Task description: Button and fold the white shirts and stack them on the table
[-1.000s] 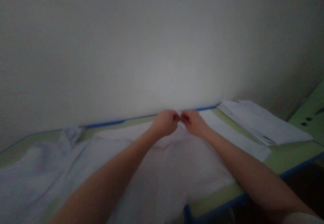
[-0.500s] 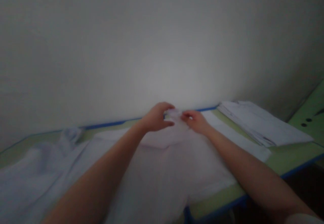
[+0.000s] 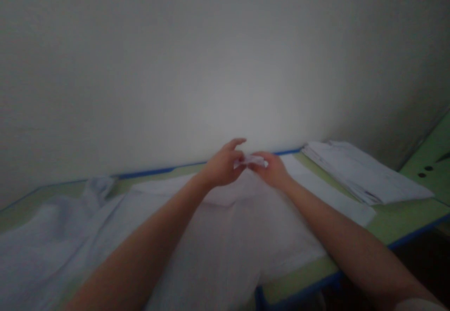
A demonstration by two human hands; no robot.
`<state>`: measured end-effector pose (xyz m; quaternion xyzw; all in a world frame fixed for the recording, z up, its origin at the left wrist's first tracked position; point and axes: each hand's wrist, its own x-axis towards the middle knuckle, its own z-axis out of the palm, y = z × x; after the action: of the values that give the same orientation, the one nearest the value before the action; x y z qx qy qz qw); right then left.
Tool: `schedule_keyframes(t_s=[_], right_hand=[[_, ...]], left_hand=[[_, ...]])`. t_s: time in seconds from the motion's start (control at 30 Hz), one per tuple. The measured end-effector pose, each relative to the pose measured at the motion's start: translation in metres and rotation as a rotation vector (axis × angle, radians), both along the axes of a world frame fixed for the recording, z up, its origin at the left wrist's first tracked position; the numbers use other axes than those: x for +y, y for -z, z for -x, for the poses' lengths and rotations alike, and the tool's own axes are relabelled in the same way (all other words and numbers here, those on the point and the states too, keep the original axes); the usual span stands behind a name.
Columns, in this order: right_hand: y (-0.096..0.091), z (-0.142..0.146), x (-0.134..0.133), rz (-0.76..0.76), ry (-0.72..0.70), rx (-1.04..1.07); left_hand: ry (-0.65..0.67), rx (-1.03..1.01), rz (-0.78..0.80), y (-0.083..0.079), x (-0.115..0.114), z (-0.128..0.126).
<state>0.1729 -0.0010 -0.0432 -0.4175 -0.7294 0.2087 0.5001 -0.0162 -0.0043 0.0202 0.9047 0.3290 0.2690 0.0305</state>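
White cloth [image 3: 218, 245] lies spread over the middle of the table [image 3: 397, 217], its near part reaching the table's front edge and its far part gathered up near the back edge. The left hand [image 3: 225, 166] grips the gathered edge between thumb and fingers, with one finger stretched out above it; the right hand [image 3: 272, 169] pinches the same edge just beside it, thumb against fingertips. A short fold shows between the two hands; blur hides the exact contact of each fingertip. Toward the table's left end lies a rumpled pile [image 3: 52, 231]; whether it joins the spread piece cannot be told. On the table's right part rest a flat white strip [image 3: 330, 191] and, nearer the right end, a layered stack [image 3: 365, 170], neither held by the fingers. Progress, as judged from the lay of things: the middle is laid out broadly flat, with shallow creases; the edge at the back of the table is in hand, apparently unfinished; the rumpled left portion is unsmoothed.
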Motion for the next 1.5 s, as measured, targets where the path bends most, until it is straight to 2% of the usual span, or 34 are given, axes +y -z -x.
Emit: schedule_keyframes(t_s=[0.1,0.33,0.43,0.63,0.7,0.8,0.9,0.97,1.03,1.2,1.33,1.4,1.5], right_hand=[[-0.002,-0.004,0.001,-0.044,-0.001,0.046],[-0.001,-0.013,0.008,-0.109,-0.011,0.117],[-0.002,-0.011,0.007,-0.125,0.026,0.160],[-0.008,-0.008,-0.001,-0.154,0.067,0.119],[-0.008,-0.009,-0.001,-0.136,0.068,0.101],[-0.005,-0.011,0.004,-0.051,0.052,0.124],[0.000,-0.015,0.011,0.064,-0.061,0.167],[0.002,-0.016,0.013,0.109,-0.150,0.143],[0.002,-0.015,0.011,0.087,-0.173,0.110],[-0.012,-0.009,-0.003,-0.061,-0.084,0.002],[-0.023,-0.022,0.003,-0.127,0.130,-0.037],[-0.023,-0.038,0.017,-0.118,0.251,-0.030],[-0.019,-0.071,0.046,0.038,0.380,-0.084]], left_hand=[[-0.016,0.009,0.004,0.001,0.002,0.001],[-0.183,0.037,0.054,0.003,0.008,0.006],[-0.165,0.041,0.054,0.001,0.007,0.005],[-0.042,-0.032,0.093,-0.001,0.004,0.002],[-0.059,-0.073,0.110,0.000,0.005,0.003],[-0.157,-0.166,0.126,0.000,0.009,0.004],[-0.225,-0.228,0.147,-0.002,0.011,0.005],[-0.229,-0.231,0.152,-0.002,0.010,0.005],[-0.190,-0.224,0.156,-0.001,0.008,0.003],[-0.024,-0.275,0.198,0.004,0.003,-0.006],[-0.025,-0.360,0.149,0.006,0.006,-0.005],[-0.056,-0.354,0.112,0.005,0.009,-0.001],[-0.083,-0.268,0.118,0.002,0.012,0.008]])
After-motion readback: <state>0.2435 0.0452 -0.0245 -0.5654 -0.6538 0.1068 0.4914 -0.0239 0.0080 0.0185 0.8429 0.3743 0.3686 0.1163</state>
